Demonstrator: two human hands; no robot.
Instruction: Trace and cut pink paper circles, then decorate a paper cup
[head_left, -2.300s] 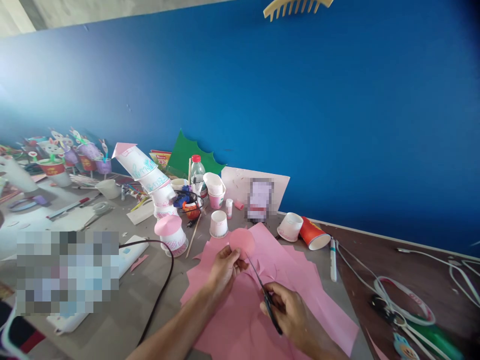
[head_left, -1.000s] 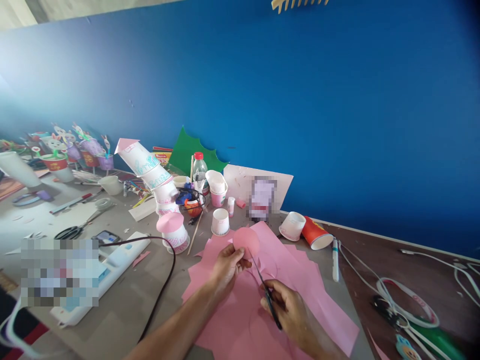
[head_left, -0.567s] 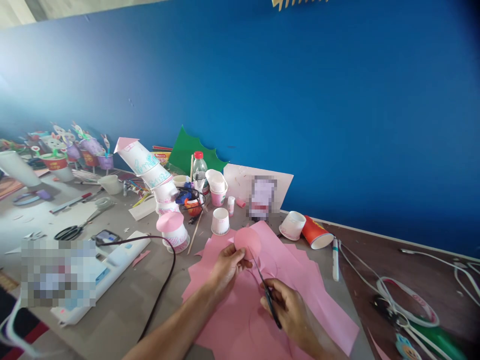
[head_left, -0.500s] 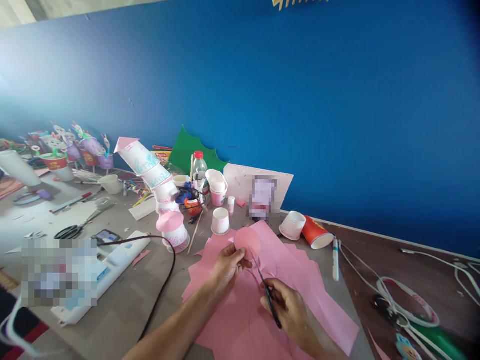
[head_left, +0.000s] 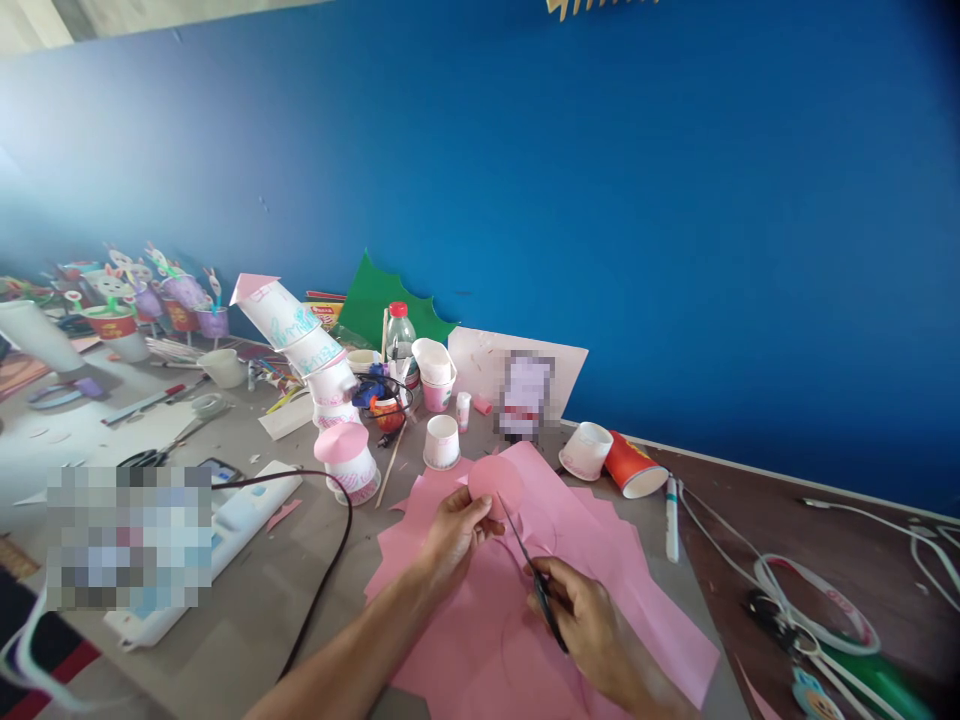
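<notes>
My left hand (head_left: pixel 461 530) pinches the lower edge of a round pink paper disc (head_left: pixel 496 482) between thumb and fingers. My right hand (head_left: pixel 581 605) is wrapped round the dark handles of a pair of scissors (head_left: pixel 551 605). Their thin blades point up and left to the disc's edge near my left thumb. I cannot tell whether the blades are in the paper. Beneath both hands lie sheets of pink paper (head_left: pixel 457 640) with jagged cut edges and faint curved lines drawn on them.
Left stand a leaning tower of decorated paper cups (head_left: pixel 311 350) and a cup topped by a pink disc (head_left: pixel 341 442). A white cup (head_left: pixel 441 442), a tipped red cup (head_left: pixel 636 465) and a marker (head_left: pixel 671 520) lie beyond the paper. A dark cable (head_left: pixel 330 560) runs beside a white power strip (head_left: pixel 247 530).
My right hand and the scissors have shifted only very slightly. My left hand keeps its pinch on the disc, and the other things stay in place.
</notes>
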